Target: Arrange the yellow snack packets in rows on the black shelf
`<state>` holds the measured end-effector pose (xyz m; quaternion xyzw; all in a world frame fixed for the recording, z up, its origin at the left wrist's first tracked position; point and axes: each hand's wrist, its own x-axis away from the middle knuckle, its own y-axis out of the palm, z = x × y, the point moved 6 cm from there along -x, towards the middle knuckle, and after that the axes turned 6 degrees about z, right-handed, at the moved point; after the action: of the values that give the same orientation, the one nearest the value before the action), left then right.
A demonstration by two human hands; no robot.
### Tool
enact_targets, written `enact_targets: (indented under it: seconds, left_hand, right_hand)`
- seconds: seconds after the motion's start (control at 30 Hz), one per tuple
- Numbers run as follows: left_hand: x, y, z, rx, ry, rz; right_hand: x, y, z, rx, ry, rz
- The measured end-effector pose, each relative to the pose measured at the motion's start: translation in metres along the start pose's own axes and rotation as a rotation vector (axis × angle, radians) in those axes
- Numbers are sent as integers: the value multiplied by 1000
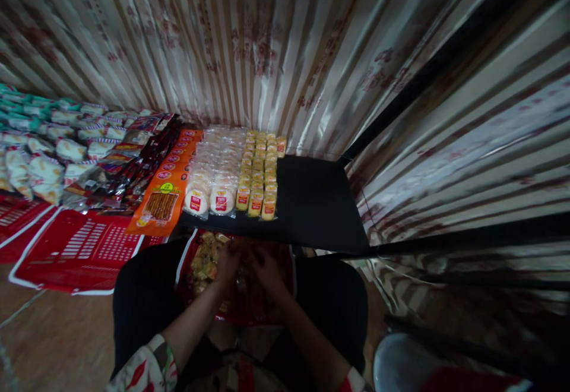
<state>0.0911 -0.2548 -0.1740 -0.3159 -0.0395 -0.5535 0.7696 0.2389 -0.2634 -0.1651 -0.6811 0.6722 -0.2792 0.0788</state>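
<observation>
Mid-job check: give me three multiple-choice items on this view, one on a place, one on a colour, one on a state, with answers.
1. Where are both hands?
A. In the red basket on the lap
B. On the black table
C. On the floor

2. What colour is the flat packet beside the round cakes?
A. Blue
B. Orange
C. White

3. How do the yellow packets lie?
A. Scattered
B. In neat rows
C. In one heap

Answers:
1 A: the left hand and right hand are down among snacks in the red basket.
2 B: the flat packet is orange.
3 B: the yellow packets form straight rows on the black table.
</observation>
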Motion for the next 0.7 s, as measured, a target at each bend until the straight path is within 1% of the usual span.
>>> enact_targets:
  seconds: [0.1, 0.17, 0.23, 0.33, 0.5, 0.6, 0.7]
  left_hand:
    - [22, -4, 9, 141, 20, -15]
    - [37, -8, 15, 225, 56, -13]
    - [52, -13, 25, 232, 141, 2]
    - [69, -18, 46, 172, 310, 22]
    - [79, -12, 92, 95, 516, 10]
    - [81, -3, 127, 69, 614, -9]
    - [83, 11, 158, 42, 645, -21]
  right_hand:
    - [14, -13, -1, -64, -15, -5]
    - [22, -21, -4, -67, -35, -42]
    - [28, -31, -11, -44, -75, -77]
    - [34, -49, -28, -19, -147, -89]
    - [35, -87, -57, -186, -239, -28]
    - [27, -111, -63, -262, -243, 35]
    - [11, -131, -62, -324, -229, 49]
